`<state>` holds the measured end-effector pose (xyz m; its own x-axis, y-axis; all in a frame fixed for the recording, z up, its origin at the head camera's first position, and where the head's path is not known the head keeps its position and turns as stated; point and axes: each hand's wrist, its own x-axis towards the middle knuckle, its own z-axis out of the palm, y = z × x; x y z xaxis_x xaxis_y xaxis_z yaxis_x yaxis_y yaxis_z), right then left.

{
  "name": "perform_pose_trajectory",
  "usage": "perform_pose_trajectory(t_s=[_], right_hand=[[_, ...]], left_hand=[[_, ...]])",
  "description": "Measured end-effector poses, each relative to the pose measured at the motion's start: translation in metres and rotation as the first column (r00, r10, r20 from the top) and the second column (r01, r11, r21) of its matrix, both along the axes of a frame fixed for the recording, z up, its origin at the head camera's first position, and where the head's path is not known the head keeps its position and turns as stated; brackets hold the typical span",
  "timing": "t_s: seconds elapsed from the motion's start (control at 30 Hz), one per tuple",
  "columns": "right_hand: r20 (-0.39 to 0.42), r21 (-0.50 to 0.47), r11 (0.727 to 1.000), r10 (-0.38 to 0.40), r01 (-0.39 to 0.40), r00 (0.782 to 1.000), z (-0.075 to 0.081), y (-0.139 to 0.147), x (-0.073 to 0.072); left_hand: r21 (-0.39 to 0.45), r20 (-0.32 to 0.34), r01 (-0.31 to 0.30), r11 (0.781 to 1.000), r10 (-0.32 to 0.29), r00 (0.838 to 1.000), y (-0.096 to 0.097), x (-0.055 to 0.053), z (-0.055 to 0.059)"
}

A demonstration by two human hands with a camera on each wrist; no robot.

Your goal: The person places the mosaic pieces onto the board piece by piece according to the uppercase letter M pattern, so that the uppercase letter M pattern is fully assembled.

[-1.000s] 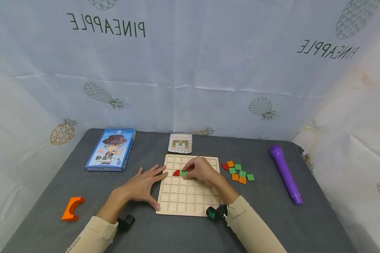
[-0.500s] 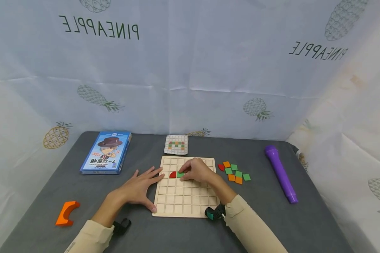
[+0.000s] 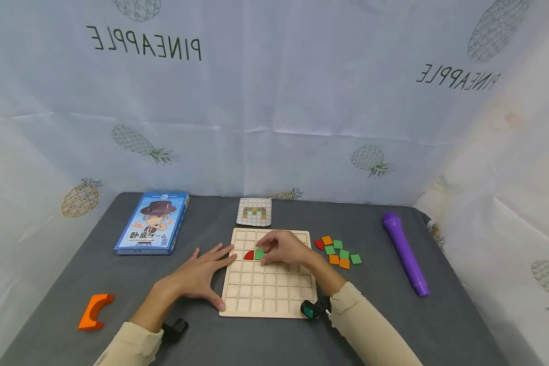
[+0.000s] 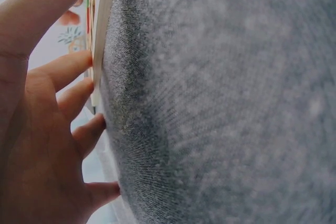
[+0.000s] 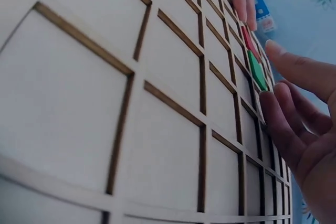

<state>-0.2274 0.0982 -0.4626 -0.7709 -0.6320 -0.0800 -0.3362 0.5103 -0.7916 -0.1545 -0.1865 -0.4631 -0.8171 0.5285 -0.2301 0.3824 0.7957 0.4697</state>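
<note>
The right grip (image 3: 284, 246) pinches the green tile (image 3: 258, 254) on the board (image 3: 270, 292), toward its far left corner, beside a red piece (image 3: 249, 255). The left grip (image 3: 196, 274), fingers spread, touches the board's left edge. Loose tiles (image 3: 343, 254) lie toward the table's (image 3: 370, 320) right edge.

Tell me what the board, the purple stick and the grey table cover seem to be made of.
The board: probably wood or plywood, pale and matt, with brown edges in its grid.
The purple stick: likely hard plastic, smooth and slightly shiny, judging by its pale highlights.
The grey table cover: apparently fabric, dull, with a fine thread-like texture up close; which fibre, I can't tell.
</note>
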Motion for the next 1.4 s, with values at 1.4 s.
perform_pose_trajectory(t_s=[1.4], right_hand=[[-0.153,0.009,0.988,-0.154,0.157,0.976,0.035,0.119,-0.001]], left_hand=[[0.004,0.012,-0.005,1.0,0.005,1.0,0.0,0.0,0.002]])
